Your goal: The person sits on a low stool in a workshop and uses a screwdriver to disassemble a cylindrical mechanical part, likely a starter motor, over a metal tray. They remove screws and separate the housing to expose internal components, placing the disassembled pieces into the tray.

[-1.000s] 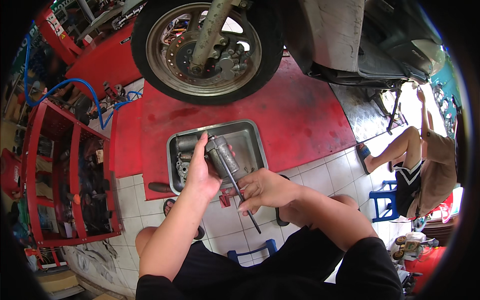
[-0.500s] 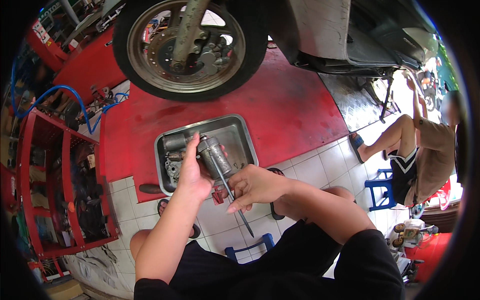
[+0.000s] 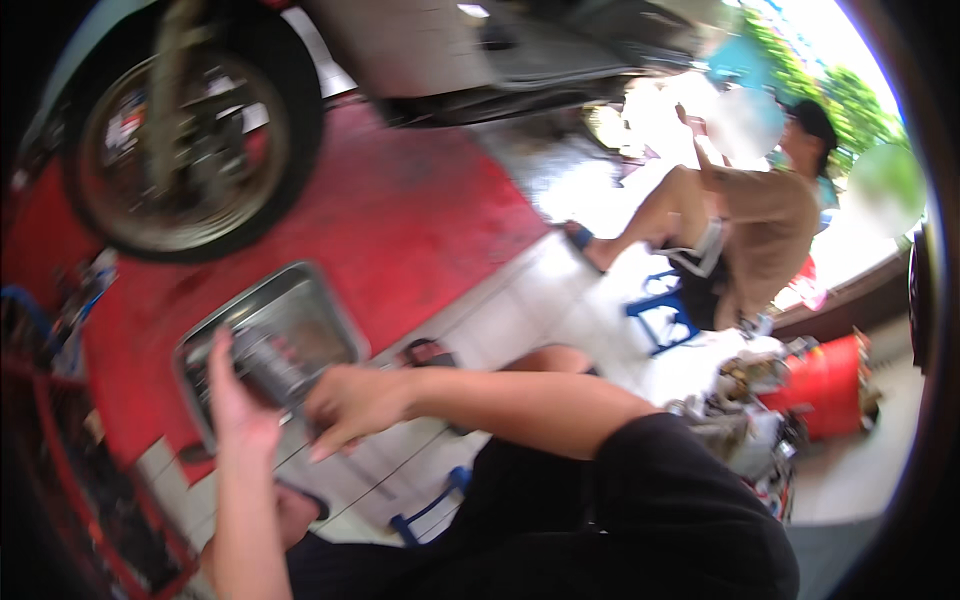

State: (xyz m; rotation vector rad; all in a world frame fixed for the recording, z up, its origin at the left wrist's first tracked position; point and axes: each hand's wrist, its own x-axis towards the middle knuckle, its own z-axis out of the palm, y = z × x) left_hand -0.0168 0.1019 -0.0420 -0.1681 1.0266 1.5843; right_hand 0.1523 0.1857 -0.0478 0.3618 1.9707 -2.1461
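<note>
My left hand (image 3: 243, 400) is closed around a metal cylindrical motor part (image 3: 268, 368), held tilted above the steel tray (image 3: 318, 305). Close against the part's lower end, my right hand (image 3: 355, 402) is closed on a thin dark metal rod (image 3: 372, 478), whose end sticks out below the fingers. Motion smears both hands, and where the rod meets the part is hidden. Inside the tray, what lies behind my left hand is too blurred to make out.
The tray rests on a red platform (image 3: 440, 235) beneath a scooter's front wheel (image 3: 295, 140). A person (image 3: 765, 225) sits on a blue stool (image 3: 662, 318) at right, near a red tank (image 3: 825, 385). A red rack (image 3: 60, 430) stands lower left.
My view has swung to the right, so the tray, wheel and hands sit further left. Both hands keep hold of the motor part and the rod.
</note>
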